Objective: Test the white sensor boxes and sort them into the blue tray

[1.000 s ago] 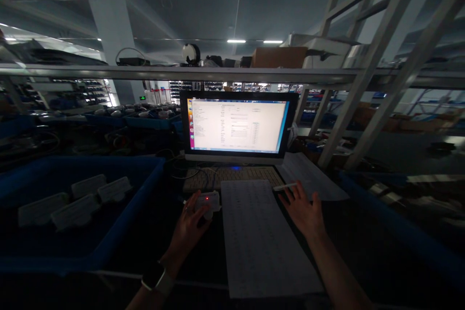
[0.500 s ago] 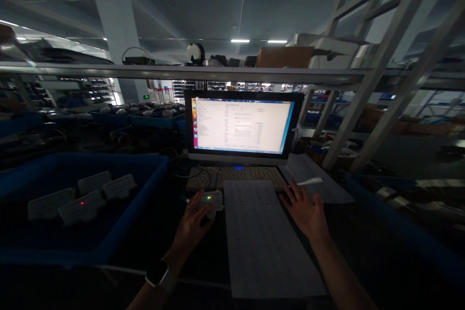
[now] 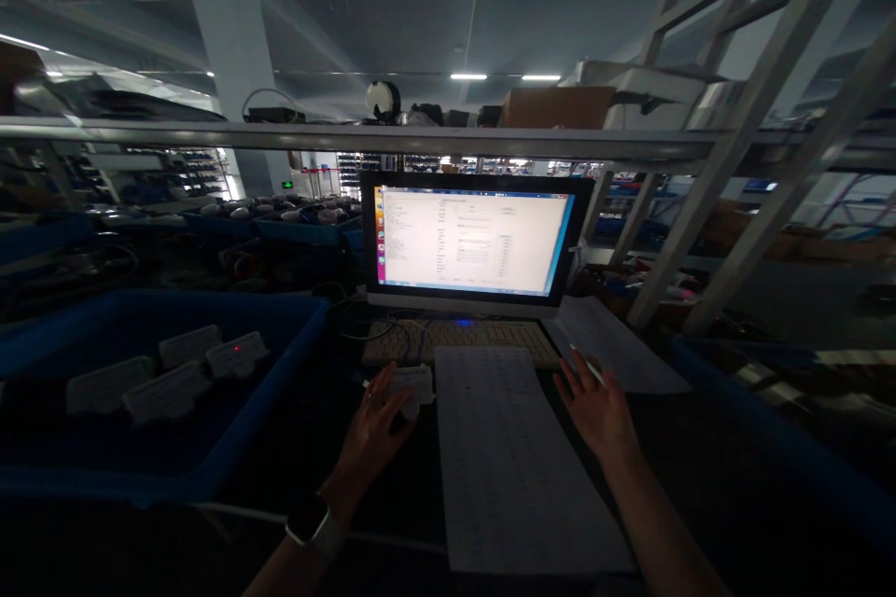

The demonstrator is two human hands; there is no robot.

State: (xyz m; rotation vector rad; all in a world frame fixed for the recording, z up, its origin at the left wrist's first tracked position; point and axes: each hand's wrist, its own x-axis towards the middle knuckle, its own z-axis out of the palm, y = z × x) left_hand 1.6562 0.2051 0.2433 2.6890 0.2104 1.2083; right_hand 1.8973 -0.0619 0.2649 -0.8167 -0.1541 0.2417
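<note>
While the lit computer monitor (image 3: 472, 241) glows at frame centre, the left hand (image 3: 374, 429) curls around a small white plastic device (image 3: 412, 386) on the dark worktop (image 3: 294, 448) below it, and the right hand (image 3: 595, 410) pinches a thin white pen (image 3: 586, 366) beside a long printed paper sheet (image 3: 514, 466).

We see a matt white plastic device (image 3: 410, 384) under our left hand (image 3: 372, 434), a smooth white pen (image 3: 586, 364) in our right hand (image 3: 595, 406), matt printed paper (image 3: 514, 466) between them, and a glossy blue plastic bin (image 3: 273, 373) at left.
</note>
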